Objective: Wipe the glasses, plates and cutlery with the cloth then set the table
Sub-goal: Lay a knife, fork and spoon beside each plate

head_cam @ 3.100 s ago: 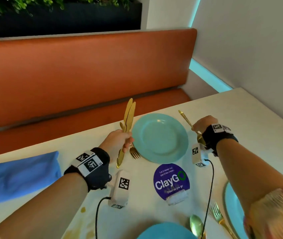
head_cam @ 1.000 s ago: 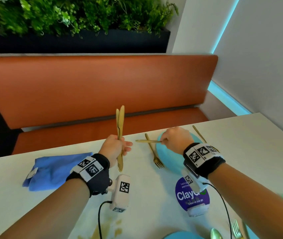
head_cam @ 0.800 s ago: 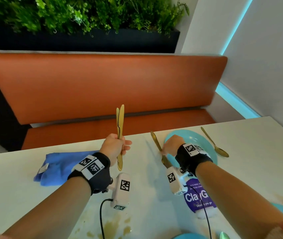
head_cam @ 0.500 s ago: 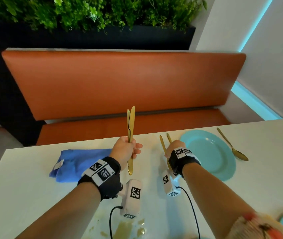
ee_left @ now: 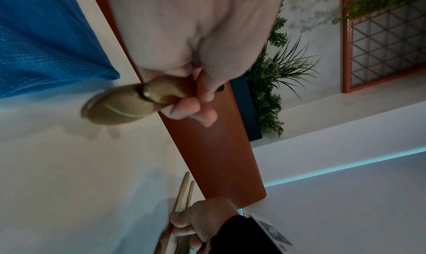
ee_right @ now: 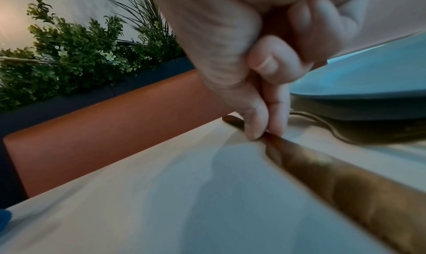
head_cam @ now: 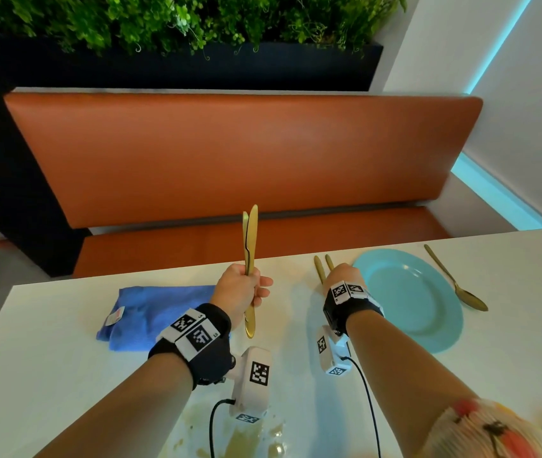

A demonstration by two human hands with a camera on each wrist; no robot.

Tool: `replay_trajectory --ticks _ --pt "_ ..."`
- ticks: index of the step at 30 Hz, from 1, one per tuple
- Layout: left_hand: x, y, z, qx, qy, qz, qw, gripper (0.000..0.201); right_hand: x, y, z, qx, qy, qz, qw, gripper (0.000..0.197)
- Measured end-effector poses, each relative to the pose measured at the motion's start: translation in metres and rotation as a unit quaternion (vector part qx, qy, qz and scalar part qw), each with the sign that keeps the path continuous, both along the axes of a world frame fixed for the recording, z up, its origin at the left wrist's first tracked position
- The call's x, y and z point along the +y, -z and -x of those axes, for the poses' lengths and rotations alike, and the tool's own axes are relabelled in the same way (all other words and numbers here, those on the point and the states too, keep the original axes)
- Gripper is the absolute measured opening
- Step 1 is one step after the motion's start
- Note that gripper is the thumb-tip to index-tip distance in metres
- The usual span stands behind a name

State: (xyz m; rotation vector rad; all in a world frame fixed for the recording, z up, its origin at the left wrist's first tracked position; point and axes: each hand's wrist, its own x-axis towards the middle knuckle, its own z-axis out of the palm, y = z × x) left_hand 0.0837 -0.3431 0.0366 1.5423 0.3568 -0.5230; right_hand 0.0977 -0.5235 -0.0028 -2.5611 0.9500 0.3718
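Cloth (head_cam: 150, 317) folded at centre left; two knives (head_cam: 250, 246) upright, clenched in left hand (head_cam: 238, 292); right hand (head_cam: 342, 276), now moved left off teal plate (head_cam: 408, 299), pinching cutlery (head_cam: 321, 271) flat onto table (head_cam: 48, 342); setting nearly done

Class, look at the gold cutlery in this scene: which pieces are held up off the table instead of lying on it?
The two gold knives gripped upright in the left hand. The spoon and the pieces at the right hand lie flat.
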Motion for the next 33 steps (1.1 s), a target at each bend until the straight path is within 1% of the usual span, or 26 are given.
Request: replay_trajectory --ticks 7,10,13,15,17,18,20,22,24,25,26,27,28,30,33 --pt "-0.004 -0.003 0.002 0.008 0.023 0.012 1.000 0.014 -0.001 -0.006 0.003 -0.016 0.000 -0.013 1.000 0.024" --pt "-0.004 -0.006 0.003 0.022 0.026 0.030 0.999 0.013 -0.002 -0.017 0.006 -0.030 0.001 -0.026 0.999 0.024" --pt "-0.004 -0.010 0.005 0.043 0.024 0.066 0.997 0.016 -0.001 -0.042 0.005 -0.035 -0.020 -0.030 0.999 0.020" --pt "-0.004 -0.015 0.010 0.042 0.024 0.078 0.996 0.018 0.003 -0.062 0.005 -0.026 -0.051 -0.011 0.998 0.029" --pt "-0.005 -0.021 0.017 0.034 0.025 0.088 0.995 0.017 0.011 -0.083 0.011 -0.019 -0.077 -0.024 0.997 0.035" --pt "-0.006 -0.025 0.021 0.031 0.027 0.097 0.994 0.016 0.015 -0.092 0.017 -0.025 -0.089 -0.052 0.994 0.035" --pt "-0.007 -0.034 0.032 0.027 0.037 0.111 0.993 0.014 0.023 -0.106 0.035 -0.045 -0.110 -0.136 0.984 0.032" --pt "-0.009 -0.047 0.046 0.018 0.060 0.120 0.991 0.012 0.032 -0.125 0.064 -0.079 -0.089 -0.179 0.977 0.030" --pt "-0.010 -0.059 0.065 0.006 0.091 0.126 0.988 0.011 0.039 -0.132 0.088 -0.081 -0.070 -0.182 0.977 0.030" --pt "-0.010 -0.064 0.076 -0.002 0.112 0.122 0.986 0.010 0.042 -0.133 0.099 -0.106 -0.043 -0.195 0.974 0.029" --pt "-0.009 -0.067 0.086 -0.011 0.132 0.115 0.984 0.008 0.044 -0.134 0.110 -0.121 -0.034 -0.207 0.970 0.027" --pt "-0.008 -0.070 0.096 -0.020 0.148 0.109 0.983 0.007 0.046 -0.137 0.122 -0.137 -0.047 -0.214 0.966 0.024" --pt "-0.007 -0.071 0.105 -0.028 0.159 0.102 0.982 0.007 0.047 -0.137 0.135 -0.158 -0.032 -0.220 0.962 0.021" --pt "-0.003 -0.072 0.124 -0.036 0.175 0.099 0.979 0.007 0.053 -0.143 0.161 -0.175 -0.018 -0.222 0.959 0.014" --pt "0.001 -0.073 0.154 -0.035 0.184 0.128 0.974 0.012 0.063 -0.148 0.197 -0.213 0.005 -0.202 0.956 0.018"
